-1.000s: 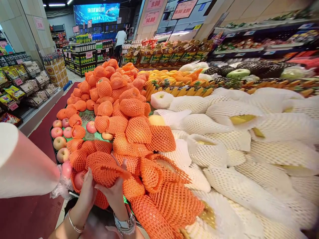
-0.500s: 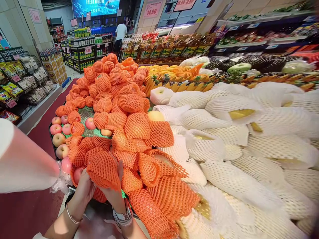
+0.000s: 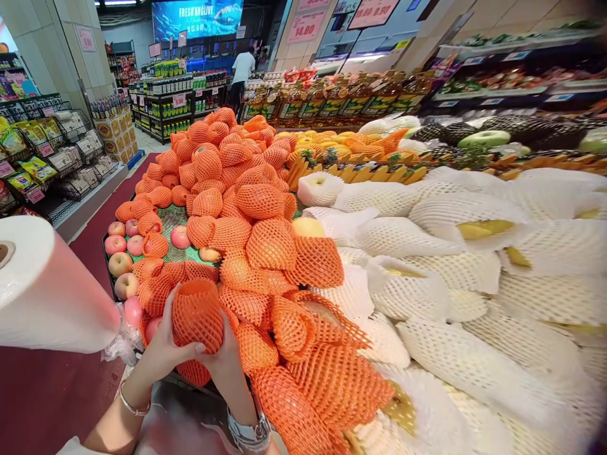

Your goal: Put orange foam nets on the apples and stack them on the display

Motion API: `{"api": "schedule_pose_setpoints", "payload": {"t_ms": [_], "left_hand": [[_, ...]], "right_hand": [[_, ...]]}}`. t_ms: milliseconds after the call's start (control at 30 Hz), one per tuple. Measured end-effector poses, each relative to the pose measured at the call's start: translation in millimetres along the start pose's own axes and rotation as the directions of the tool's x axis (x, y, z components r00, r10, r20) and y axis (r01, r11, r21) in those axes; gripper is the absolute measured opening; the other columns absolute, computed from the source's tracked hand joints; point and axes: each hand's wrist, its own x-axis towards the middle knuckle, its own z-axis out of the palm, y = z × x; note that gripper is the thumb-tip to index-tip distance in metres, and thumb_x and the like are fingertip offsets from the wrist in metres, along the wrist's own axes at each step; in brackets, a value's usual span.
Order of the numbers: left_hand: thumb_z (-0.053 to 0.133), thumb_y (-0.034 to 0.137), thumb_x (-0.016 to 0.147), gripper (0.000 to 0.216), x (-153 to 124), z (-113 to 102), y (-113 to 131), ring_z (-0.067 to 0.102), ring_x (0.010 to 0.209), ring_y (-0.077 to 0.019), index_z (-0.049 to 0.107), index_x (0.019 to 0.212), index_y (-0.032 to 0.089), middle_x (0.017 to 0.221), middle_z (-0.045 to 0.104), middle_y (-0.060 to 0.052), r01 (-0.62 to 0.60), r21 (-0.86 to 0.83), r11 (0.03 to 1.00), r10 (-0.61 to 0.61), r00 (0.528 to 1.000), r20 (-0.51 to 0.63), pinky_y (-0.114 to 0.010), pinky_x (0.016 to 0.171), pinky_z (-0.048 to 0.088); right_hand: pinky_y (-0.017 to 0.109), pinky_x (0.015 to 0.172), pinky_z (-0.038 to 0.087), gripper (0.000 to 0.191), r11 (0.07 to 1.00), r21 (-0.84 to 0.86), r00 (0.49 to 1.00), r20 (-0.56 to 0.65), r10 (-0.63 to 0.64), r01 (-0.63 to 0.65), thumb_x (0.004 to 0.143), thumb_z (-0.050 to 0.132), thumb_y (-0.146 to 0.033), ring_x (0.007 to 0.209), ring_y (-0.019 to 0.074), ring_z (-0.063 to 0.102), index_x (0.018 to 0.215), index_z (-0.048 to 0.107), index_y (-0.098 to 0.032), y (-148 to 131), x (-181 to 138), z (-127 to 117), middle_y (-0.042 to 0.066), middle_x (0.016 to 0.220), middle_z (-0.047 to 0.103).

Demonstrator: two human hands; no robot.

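Supermarket backdrop, screen [image 3: 196,19] read "FRESH AND LIVE"; your left hand [image 3: 164,344] and right hand [image 3: 222,360] had fingers wrapped round orange net-sleeved fruit [image 3: 196,315]

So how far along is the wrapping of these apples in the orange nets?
Most of the pile already sits in orange net sleeves. In hand: the left hand and right hand together grip one netted fruit at the front edge of the display. Left, by the look of it: bare apples in a row at the left edge, plus a couple among the nets.
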Motion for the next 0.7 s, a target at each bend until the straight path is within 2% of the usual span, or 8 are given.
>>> {"api": "schedule_pose_setpoints", "payload": {"t_ms": [100, 200, 400, 533, 600, 700], "left_hand": [[0.091, 0.022, 0.054, 0.081, 6, 3, -10, 0.048, 0.140, -0.0344, 0.061, 0.130, 0.024, 0.138, 0.064, -0.011, 0.051, -0.163, 0.985, -0.063, 0.996, -0.068, -0.043, 0.117, 0.038], [0.087, 0.030, 0.061, 0.076, 8, 5, -15, 0.058, 0.129, -0.0335, 0.060, 0.132, 0.024, 0.132, 0.067, -0.012, 0.085, -0.284, 0.955, -0.094, 0.995, -0.018, -0.045, 0.110, 0.046], [0.091, 0.033, 0.059, 0.073, 6, 4, -19, 0.058, 0.129, -0.0326, 0.064, 0.126, 0.024, 0.131, 0.068, -0.010, 0.085, -0.311, 0.947, -0.095, 0.995, -0.017, -0.045, 0.112, 0.045], [0.085, 0.061, 0.061, 0.062, 9, -10, -25, 0.056, 0.131, -0.0369, 0.072, 0.108, 0.023, 0.122, 0.072, -0.012, 0.113, -0.406, 0.907, -0.151, 0.986, -0.064, -0.050, 0.112, 0.045], [0.082, 0.068, 0.060, 0.063, 11, -20, -28, 0.055, 0.132, -0.0389, 0.073, 0.102, 0.022, 0.118, 0.073, -0.013, 0.124, -0.421, 0.899, -0.185, 0.977, -0.109, -0.054, 0.113, 0.044], [0.081, 0.068, 0.059, 0.057, 13, -36, -31, 0.048, 0.139, -0.0364, 0.074, 0.095, 0.025, 0.117, 0.073, -0.010, 0.134, -0.373, 0.918, -0.207, 0.965, -0.164, -0.050, 0.117, 0.041]], "right_hand": [[0.039, 0.090, 0.060, 0.050, 1.000, 0.022, 0.997, 0.073, 0.006, -0.008, 0.079, 0.077, -0.038, 0.101, 0.0255, 0.071, 0.121, 0.066, -0.013, 4, 6, 9, 0.013, 0.114, 0.072], [0.050, 0.098, 0.056, 0.067, 0.999, 0.026, 0.988, 0.153, 0.030, -0.034, 0.079, 0.078, -0.034, 0.120, 0.0319, 0.064, 0.140, 0.053, -0.019, 7, 4, 9, 0.016, 0.131, 0.065], [0.049, 0.096, 0.056, 0.067, 1.000, 0.009, 0.981, 0.192, -0.011, 0.009, 0.088, 0.069, -0.038, 0.120, 0.0312, 0.062, 0.147, 0.043, -0.019, 11, 0, 11, 0.017, 0.134, 0.061], [0.050, 0.099, 0.054, 0.060, 0.996, -0.030, 0.986, 0.145, -0.076, 0.082, 0.088, 0.066, -0.026, 0.119, 0.0294, 0.059, 0.144, 0.043, -0.023, 5, 1, 8, 0.013, 0.128, 0.059], [0.051, 0.105, 0.051, 0.059, 0.985, -0.068, 0.980, 0.133, -0.150, 0.160, 0.085, 0.064, -0.018, 0.124, 0.0291, 0.055, 0.141, 0.044, -0.022, -5, 2, 6, 0.014, 0.130, 0.055], [0.048, 0.113, 0.044, 0.063, 0.941, -0.078, 0.925, 0.223, -0.307, 0.331, 0.084, 0.059, -0.009, 0.136, 0.0261, 0.046, 0.143, 0.039, -0.017, -26, 8, 3, 0.016, 0.143, 0.049]]}}
